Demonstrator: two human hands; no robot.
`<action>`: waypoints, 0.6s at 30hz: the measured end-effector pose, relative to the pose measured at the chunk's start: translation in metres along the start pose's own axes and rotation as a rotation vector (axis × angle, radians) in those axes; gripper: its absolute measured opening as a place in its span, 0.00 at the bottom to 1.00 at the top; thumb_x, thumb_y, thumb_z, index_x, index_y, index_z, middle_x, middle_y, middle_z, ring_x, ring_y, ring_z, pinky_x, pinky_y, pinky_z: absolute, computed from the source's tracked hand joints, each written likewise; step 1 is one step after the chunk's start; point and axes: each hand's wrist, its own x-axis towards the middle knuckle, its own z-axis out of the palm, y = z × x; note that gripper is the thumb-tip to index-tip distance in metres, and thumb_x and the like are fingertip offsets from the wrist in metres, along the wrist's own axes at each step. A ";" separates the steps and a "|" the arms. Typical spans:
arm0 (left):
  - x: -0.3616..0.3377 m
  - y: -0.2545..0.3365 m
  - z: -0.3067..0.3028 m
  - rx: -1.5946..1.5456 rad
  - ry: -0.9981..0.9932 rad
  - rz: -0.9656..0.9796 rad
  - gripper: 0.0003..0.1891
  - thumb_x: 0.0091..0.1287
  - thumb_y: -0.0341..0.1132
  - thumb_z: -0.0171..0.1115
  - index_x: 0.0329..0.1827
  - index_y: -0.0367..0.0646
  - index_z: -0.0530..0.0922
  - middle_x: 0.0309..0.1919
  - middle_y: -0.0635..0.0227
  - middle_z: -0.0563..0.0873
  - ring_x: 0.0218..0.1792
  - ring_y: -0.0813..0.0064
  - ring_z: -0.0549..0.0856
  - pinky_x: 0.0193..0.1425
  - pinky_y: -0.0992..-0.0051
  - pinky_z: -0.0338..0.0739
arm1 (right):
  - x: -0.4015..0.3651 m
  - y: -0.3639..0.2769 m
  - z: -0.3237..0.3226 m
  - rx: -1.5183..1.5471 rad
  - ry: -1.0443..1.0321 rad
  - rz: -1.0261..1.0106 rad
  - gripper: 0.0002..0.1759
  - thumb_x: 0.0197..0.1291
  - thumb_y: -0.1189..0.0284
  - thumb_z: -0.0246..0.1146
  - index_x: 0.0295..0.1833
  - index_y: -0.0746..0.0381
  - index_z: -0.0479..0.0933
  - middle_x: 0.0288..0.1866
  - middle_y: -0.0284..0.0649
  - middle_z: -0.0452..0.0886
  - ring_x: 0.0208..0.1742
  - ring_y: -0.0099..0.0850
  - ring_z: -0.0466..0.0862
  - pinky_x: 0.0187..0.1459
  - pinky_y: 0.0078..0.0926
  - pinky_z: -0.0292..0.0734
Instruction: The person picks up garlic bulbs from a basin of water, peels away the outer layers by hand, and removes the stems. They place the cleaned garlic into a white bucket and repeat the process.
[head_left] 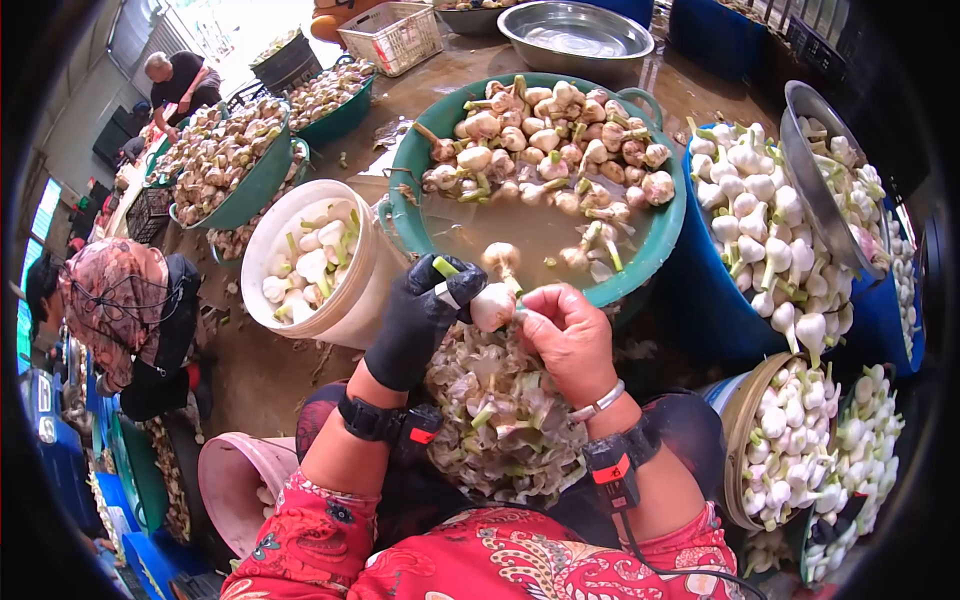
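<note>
Held at centre, just on the near side of the green basin's rim: one garlic bulb [492, 305], whitish, green stalk stub pointing far-left over the glove. Left hand [418, 322], in black glove, fingers curled and closed round the bulb's left side. Right hand [570, 338], bare, thumb and fingertips pressed together in a pinch on the bulb's right side, at the skin; exact contact partly hidden. Silver bangle [598, 402] on right wrist; black strap with small unit on each wrist. Directly below both hands, in the lap: heap of peelings [505, 430], pale skins and green bits. Beyond the hands: green basin [668, 225], murky brown water, unpeeled bulbs piled at far side, a few floating nearer. Just left of basin: white bucket [355, 300] with peeled bulbs. Right of basin: blue tub [700, 305] heaped with white peeled bulbs, metal bowl [815, 170] tilted against the heap. Near right: woven basket [738, 440], also with white bulbs. Near left: pink bucket [232, 478]. Far: steel bowl [575, 35]. At left edge: another person in patterned headscarf [115, 300].
</note>
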 end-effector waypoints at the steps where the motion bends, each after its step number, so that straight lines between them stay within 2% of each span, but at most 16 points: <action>1: -0.001 0.000 0.003 0.031 -0.011 -0.001 0.08 0.65 0.34 0.62 0.41 0.38 0.78 0.32 0.71 0.82 0.31 0.81 0.80 0.36 0.80 0.75 | 0.001 -0.003 0.000 0.046 0.050 -0.010 0.05 0.56 0.80 0.64 0.39 0.62 0.79 0.30 0.26 0.79 0.31 0.14 0.75 0.35 0.14 0.74; 2: -0.002 0.000 0.006 0.062 -0.019 0.000 0.09 0.64 0.34 0.62 0.42 0.38 0.79 0.34 0.71 0.83 0.32 0.81 0.80 0.38 0.79 0.75 | 0.002 -0.007 -0.004 0.044 0.057 -0.008 0.05 0.56 0.80 0.64 0.39 0.62 0.79 0.30 0.26 0.79 0.31 0.14 0.75 0.35 0.14 0.74; 4: -0.001 0.001 0.008 0.091 -0.036 0.012 0.08 0.64 0.33 0.63 0.42 0.38 0.79 0.34 0.71 0.83 0.33 0.81 0.80 0.38 0.79 0.75 | 0.004 -0.014 -0.010 0.052 -0.081 0.035 0.08 0.55 0.82 0.64 0.41 0.61 0.80 0.32 0.27 0.79 0.32 0.14 0.76 0.36 0.13 0.74; 9: -0.001 0.007 0.011 0.118 -0.087 0.024 0.08 0.63 0.32 0.63 0.41 0.38 0.79 0.33 0.70 0.83 0.34 0.81 0.80 0.40 0.78 0.75 | 0.008 -0.015 -0.018 -0.058 -0.193 -0.020 0.06 0.57 0.82 0.63 0.40 0.64 0.78 0.32 0.28 0.78 0.32 0.15 0.76 0.35 0.14 0.73; 12: -0.001 0.006 0.012 0.233 -0.102 0.057 0.07 0.62 0.31 0.64 0.39 0.37 0.79 0.33 0.71 0.84 0.35 0.82 0.80 0.41 0.78 0.75 | 0.011 -0.015 -0.020 -0.028 -0.214 -0.049 0.05 0.56 0.83 0.63 0.38 0.63 0.77 0.31 0.27 0.77 0.31 0.15 0.75 0.34 0.14 0.72; 14: -0.003 0.007 0.014 0.254 -0.091 0.080 0.05 0.60 0.29 0.67 0.37 0.38 0.81 0.32 0.72 0.84 0.33 0.84 0.81 0.39 0.80 0.76 | 0.013 -0.016 -0.022 -0.002 -0.280 0.085 0.06 0.54 0.84 0.63 0.35 0.63 0.77 0.31 0.27 0.76 0.31 0.15 0.74 0.33 0.14 0.71; 16: -0.003 0.006 0.014 0.287 -0.092 0.102 0.06 0.60 0.29 0.67 0.37 0.38 0.81 0.32 0.72 0.84 0.34 0.84 0.81 0.39 0.80 0.76 | 0.011 -0.016 -0.020 -0.037 -0.301 0.100 0.06 0.54 0.85 0.61 0.33 0.63 0.75 0.29 0.26 0.75 0.29 0.15 0.71 0.32 0.14 0.68; 18: -0.007 0.004 0.012 0.322 -0.083 0.126 0.06 0.59 0.29 0.68 0.36 0.38 0.82 0.31 0.72 0.84 0.34 0.84 0.81 0.40 0.80 0.76 | 0.009 -0.012 -0.019 -0.201 -0.356 -0.010 0.06 0.54 0.85 0.58 0.30 0.62 0.72 0.27 0.26 0.72 0.29 0.15 0.68 0.31 0.15 0.67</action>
